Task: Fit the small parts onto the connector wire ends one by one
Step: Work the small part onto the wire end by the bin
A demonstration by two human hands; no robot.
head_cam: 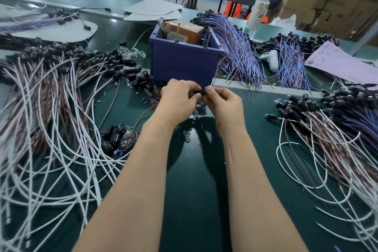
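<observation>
My left hand [177, 102] and my right hand [224, 101] meet over the green table, just in front of the blue bin. Between their fingertips sits a small black connector cap [203, 92]; the left fingers pinch it and its brown wire [143, 115], which trails down to the left. My right thumb and forefinger pinch a tiny part against the cap's right end; the part itself is mostly hidden. Small clear bulbs [196, 113] lie on the table right below my hands.
A blue plastic bin [184, 61] stands right behind my hands. Piles of white and brown wires with black caps [51, 88] fill the left; more wired caps [327, 120] lie right. Blue-purple wire bundles [239, 53], a bottle [258, 9] and paper [343, 65] sit behind.
</observation>
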